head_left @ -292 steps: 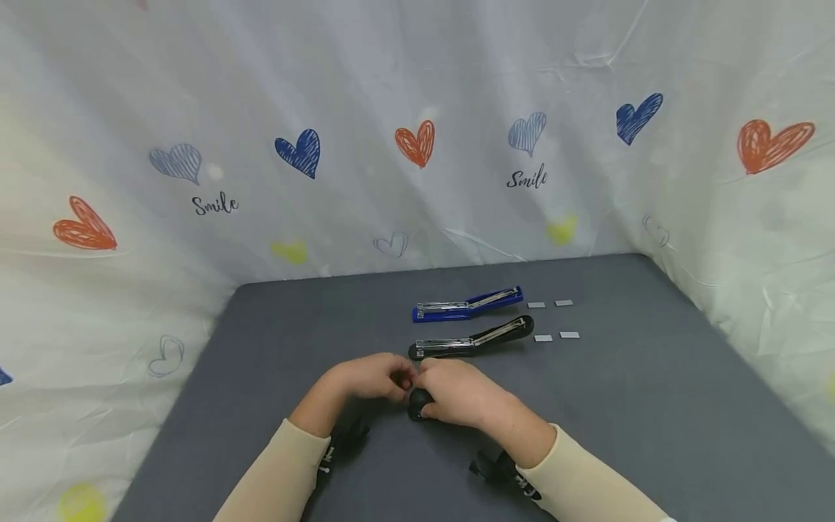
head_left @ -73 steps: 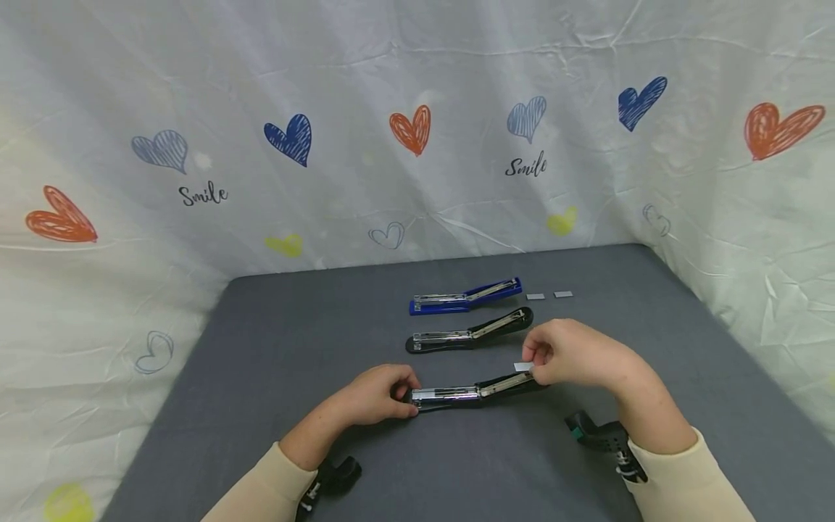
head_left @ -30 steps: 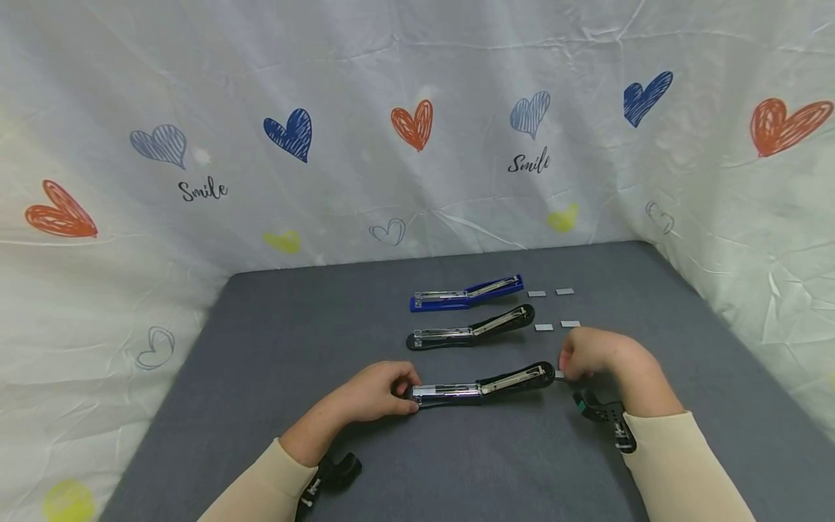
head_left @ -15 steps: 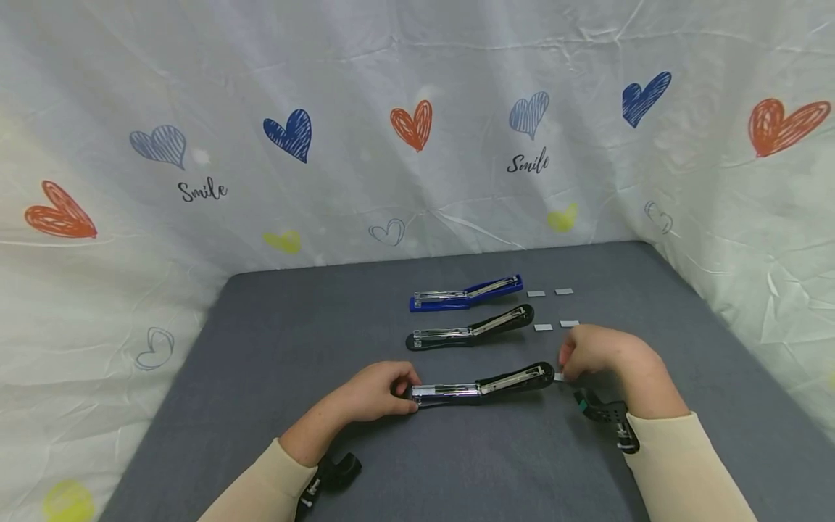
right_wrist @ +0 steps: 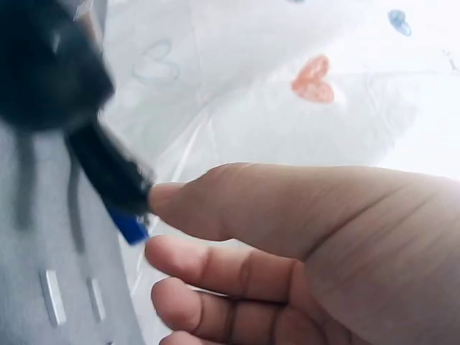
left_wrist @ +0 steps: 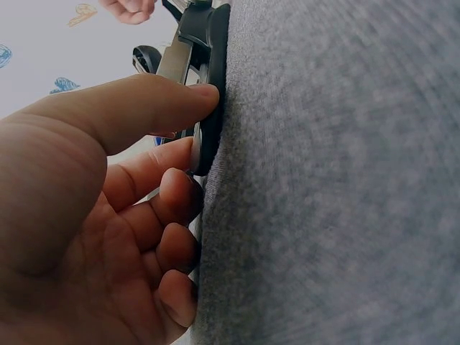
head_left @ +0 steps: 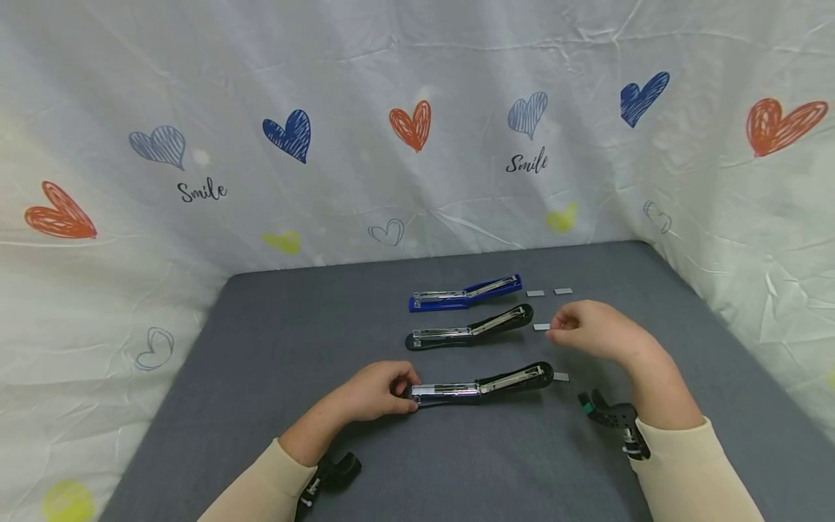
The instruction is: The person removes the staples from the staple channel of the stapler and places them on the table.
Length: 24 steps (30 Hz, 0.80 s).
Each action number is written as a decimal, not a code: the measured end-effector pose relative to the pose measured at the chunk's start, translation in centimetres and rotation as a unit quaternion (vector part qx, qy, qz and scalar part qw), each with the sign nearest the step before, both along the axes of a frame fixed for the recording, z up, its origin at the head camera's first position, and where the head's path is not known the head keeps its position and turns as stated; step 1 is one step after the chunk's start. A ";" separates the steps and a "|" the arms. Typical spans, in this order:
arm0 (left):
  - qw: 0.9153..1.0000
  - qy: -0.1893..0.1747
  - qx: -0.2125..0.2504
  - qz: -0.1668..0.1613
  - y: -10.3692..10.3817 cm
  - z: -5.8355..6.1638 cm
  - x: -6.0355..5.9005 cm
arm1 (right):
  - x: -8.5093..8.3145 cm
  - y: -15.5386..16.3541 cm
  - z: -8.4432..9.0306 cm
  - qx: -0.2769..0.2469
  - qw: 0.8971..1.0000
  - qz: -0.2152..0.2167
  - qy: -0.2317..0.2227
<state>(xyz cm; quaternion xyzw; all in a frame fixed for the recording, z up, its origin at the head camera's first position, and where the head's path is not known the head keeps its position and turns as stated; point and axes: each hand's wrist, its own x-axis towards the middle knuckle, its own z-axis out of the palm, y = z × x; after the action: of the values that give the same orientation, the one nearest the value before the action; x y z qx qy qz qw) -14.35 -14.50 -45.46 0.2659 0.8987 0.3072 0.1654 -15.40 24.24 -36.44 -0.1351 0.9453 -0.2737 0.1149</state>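
Nearest me, a black stapler point(head_left: 483, 384) lies opened flat on the grey table point(head_left: 293, 341). My left hand point(head_left: 385, 391) grips its left end; the left wrist view shows thumb and fingers point(left_wrist: 198, 97) curled round the black stapler's end point(left_wrist: 212, 65). A staple strip point(head_left: 561, 376) lies just off its right tip. My right hand point(head_left: 567, 326) hovers farther back, fingers loosely curled and holding nothing I can see, beside another strip point(head_left: 541, 327). In the right wrist view the right hand point(right_wrist: 165, 230) is above two strips point(right_wrist: 52, 296).
A second black stapler point(head_left: 470, 330) and a blue stapler point(head_left: 466, 293) lie opened flat behind the near one. Two more strips point(head_left: 536, 293) sit right of the blue one. A white heart-print sheet point(head_left: 391, 109) walls the table at back and sides.
My right hand has left the strip by the near stapler's right tip and moved back and up towards the strips beside the middle stapler. The left hand has stayed put.
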 end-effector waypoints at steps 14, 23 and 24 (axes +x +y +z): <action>1.000 0.004 0.004 -0.006 0.0 -0.1 -0.1 | 1.0 -5.0 -0.5 -0.019 0.996 0.010 0.088; 1.000 0.003 0.004 -0.004 -0.1 -0.2 -0.2 | 1.9 -8.7 -2.1 -0.053 0.991 0.053 0.112; 1.000 0.004 0.003 -0.003 -0.1 -0.2 -0.2 | 2.0 -9.2 -2.4 -0.053 0.990 0.061 0.114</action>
<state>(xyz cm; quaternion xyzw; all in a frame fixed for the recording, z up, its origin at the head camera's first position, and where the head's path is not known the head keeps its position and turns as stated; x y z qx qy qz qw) -14.56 -14.64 -45.61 0.2702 0.8976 0.3082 0.1623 -13.41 15.06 -38.85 -0.2291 0.9263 -0.2986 0.0160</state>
